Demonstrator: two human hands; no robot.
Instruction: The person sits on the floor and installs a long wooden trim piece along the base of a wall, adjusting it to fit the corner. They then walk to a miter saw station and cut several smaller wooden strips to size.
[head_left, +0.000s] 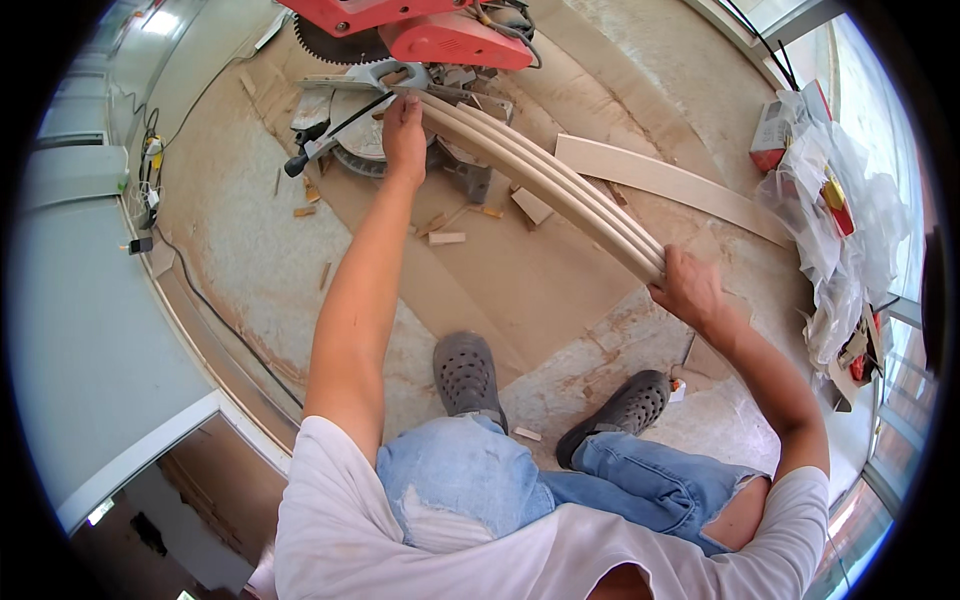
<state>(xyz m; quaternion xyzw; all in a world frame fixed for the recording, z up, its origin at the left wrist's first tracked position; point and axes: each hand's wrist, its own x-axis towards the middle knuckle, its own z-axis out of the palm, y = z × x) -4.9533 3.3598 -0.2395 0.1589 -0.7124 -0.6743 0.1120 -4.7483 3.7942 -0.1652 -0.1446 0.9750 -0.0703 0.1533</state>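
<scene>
A long, pale wooden moulding (560, 190) with ridges along its length stretches between my two hands. My left hand (404, 132) is closed around its far-left end, beside the mitre saw. My right hand (690, 285) grips the near-right end, with fingers wrapped under it. The red mitre saw (455, 38) has its toothed blade (335, 40) raised above the round grey saw base (362, 150). The moulding's far end lies over or just above the saw base; I cannot tell whether it touches.
A flat board (670, 185) lies right of the moulding. Wood offcuts (447, 238) scatter on floor paper (500, 300). A black cable (200, 290) runs along the left wall. Clear plastic sheeting (835, 210) and a red-and-white box (770, 135) sit at the right.
</scene>
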